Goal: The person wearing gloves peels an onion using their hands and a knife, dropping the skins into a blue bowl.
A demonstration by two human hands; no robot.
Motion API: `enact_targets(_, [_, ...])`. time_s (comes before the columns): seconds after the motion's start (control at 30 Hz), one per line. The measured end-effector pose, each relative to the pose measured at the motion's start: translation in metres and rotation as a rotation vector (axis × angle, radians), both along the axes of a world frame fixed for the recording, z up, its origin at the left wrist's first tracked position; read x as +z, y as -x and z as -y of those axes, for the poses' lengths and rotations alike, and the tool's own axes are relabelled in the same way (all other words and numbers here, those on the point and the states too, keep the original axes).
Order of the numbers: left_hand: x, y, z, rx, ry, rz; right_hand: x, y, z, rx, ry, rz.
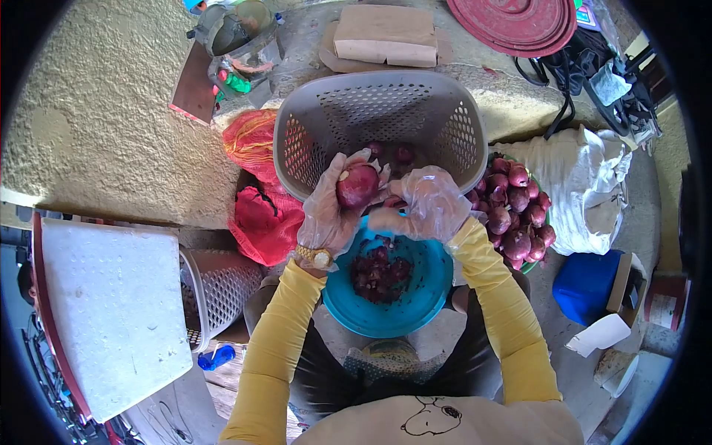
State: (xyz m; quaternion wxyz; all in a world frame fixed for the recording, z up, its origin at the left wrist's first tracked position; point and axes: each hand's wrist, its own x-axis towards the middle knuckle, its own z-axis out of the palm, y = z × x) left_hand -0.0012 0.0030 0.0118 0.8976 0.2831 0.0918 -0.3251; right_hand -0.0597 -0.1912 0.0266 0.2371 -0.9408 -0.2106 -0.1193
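My left hand point(330, 204), in a clear plastic glove, is wrapped round a red onion point(357, 185) above the front rim of a grey perforated basket point(288, 159). Close beside it, my right hand point(429, 202), gloved the same way, has its fingers curled together; a small dark reddish bit shows by its fingertips, but what it grips is hidden. Below both hands stands a blue basin point(348, 319) with a heap of dark red onion skins point(380, 276) in it. A few red onions point(404, 153) lie at the bottom of the basket.
Several red onions fill a green-rimmed container point(517, 215) at the right, beside a white sack point(586, 185). Red mesh bags point(267, 222) lie left of the basket. A white foam board point(111, 311), another basket point(222, 285) and a blue container point(586, 288) stand around.
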Motion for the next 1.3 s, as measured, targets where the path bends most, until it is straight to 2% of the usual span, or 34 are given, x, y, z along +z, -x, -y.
enact_targets(0.07, [-0.007, -0.002, 0.0, 0.01, 0.051, 0.017, -0.001, 0.001, -0.003, -0.134, -0.19, 0.032])
enact_targets(0.2, [-0.01, -0.002, -0.001, 0.046, 0.042, 0.038, 0.007, -0.001, 0.002, -0.192, -0.09, 0.026])
enact_targets(0.27, [-0.008, -0.001, -0.003, -0.03, 0.029, 0.128, 0.004, 0.0, 0.005, -0.21, -0.092, -0.1])
enact_targets(0.37, [-0.01, -0.001, 0.002, 0.045, -0.045, 0.155, -0.021, -0.002, 0.008, -0.22, -0.115, 0.032])
enact_targets(0.57, [-0.001, 0.003, 0.001, 0.022, -0.023, 0.19, -0.009, -0.003, 0.005, -0.214, -0.107, -0.046])
enact_targets(0.8, [-0.009, 0.001, 0.001, 0.011, -0.024, 0.16, -0.02, -0.003, 0.008, -0.203, -0.164, 0.029])
enact_targets(0.9, [-0.018, -0.002, -0.001, -0.012, -0.053, 0.176, -0.015, -0.003, 0.007, -0.208, -0.11, -0.038])
enact_targets(0.97, [-0.015, 0.0, 0.0, -0.039, -0.008, 0.171, 0.0, -0.003, 0.003, -0.223, -0.208, -0.263])
enact_targets(1.3, [-0.004, 0.001, 0.002, 0.013, 0.003, 0.103, -0.015, -0.002, 0.005, -0.047, -0.082, -0.077])
